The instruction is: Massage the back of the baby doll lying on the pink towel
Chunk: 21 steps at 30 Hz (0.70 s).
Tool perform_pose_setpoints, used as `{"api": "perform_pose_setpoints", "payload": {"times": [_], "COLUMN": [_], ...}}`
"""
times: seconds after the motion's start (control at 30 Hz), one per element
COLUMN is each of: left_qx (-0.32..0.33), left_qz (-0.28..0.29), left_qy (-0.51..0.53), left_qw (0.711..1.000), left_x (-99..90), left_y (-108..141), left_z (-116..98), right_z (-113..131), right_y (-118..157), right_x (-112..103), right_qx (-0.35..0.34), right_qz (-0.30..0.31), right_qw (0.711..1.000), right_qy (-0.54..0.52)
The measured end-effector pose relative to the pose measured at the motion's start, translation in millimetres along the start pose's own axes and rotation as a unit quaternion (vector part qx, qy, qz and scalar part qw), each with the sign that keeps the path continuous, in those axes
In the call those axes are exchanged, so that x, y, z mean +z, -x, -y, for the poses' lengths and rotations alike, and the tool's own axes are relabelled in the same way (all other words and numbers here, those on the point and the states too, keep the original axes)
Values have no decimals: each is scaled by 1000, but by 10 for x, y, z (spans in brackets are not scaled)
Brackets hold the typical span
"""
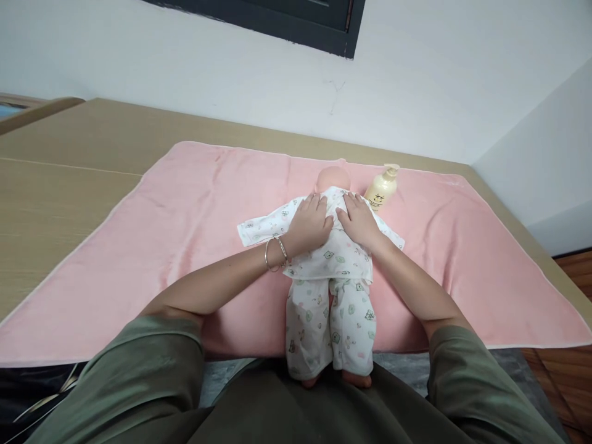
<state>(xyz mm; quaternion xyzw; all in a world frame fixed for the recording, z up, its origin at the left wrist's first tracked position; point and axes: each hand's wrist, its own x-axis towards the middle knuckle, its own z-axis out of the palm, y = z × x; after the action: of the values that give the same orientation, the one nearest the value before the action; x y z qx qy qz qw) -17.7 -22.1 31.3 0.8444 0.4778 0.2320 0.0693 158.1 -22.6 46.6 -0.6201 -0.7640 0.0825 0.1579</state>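
Observation:
A baby doll [330, 262] in white printed pyjamas lies on a pink blanket [222, 203], its head toward the wall and its feet by my body. No face shows on its head. My left hand [309, 223] rests flat on the upper part of the doll's top, fingers stretched toward its head. Beside it, my right hand [359, 223] lies flat on the other side of the top. Both hands are open and hold nothing. Close to the doll's right-side shoulder is a cream pump bottle [382, 187], tilted in view.
The blanket covers much of a wooden table [111, 135]. Behind stands a white wall [407, 86] with a dark frame [296, 21] above. A wooden edge [50, 110] is at the far left. Wood-patterned boards [562, 376] show at the lower right.

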Motion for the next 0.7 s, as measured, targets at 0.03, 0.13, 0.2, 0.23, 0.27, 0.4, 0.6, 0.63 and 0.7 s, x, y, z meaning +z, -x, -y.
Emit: {"api": "perform_pose_setpoints", "payload": {"times": [0.03, 0.13, 0.2, 0.23, 0.27, 0.4, 0.6, 0.63, 0.7], "left_qx": [-9, -36, -46, -48, -49, -47, -43, -40, -31], "left_qz": [8, 10, -12, -24, -32, -32, -37, -41, -50], "left_qy": [14, 42, 44, 44, 44, 45, 41, 33, 11], "left_qw": [1000, 998, 998, 998, 997, 997, 998, 998, 998], "left_x": [-18, -37, -5, 19, 43, 101, 84, 84, 92], "left_y": [-37, -118, -118, -105, -89, -61, -67, -48, 7], "left_z": [23, 78, 87, 85, 82, 85, 85, 67, 17], "right_z": [32, 142, 186, 191, 186, 105, 5, -14, -58], "right_y": [33, 146, 188, 190, 179, 69, -8, -18, -43], "right_x": [2, -36, -81, -101, -115, -87, 17, 0, -62], "right_qx": [-3, -7, -14, -18, -21, -2, 5, 1, -4], "right_qz": [-1, 16, 35, 42, 48, 42, 20, 24, 44], "right_qw": [1000, 1000, 999, 999, 998, 999, 999, 999, 998], "right_qy": [6, 6, -4, -11, -17, -31, -29, -33, -48]}}
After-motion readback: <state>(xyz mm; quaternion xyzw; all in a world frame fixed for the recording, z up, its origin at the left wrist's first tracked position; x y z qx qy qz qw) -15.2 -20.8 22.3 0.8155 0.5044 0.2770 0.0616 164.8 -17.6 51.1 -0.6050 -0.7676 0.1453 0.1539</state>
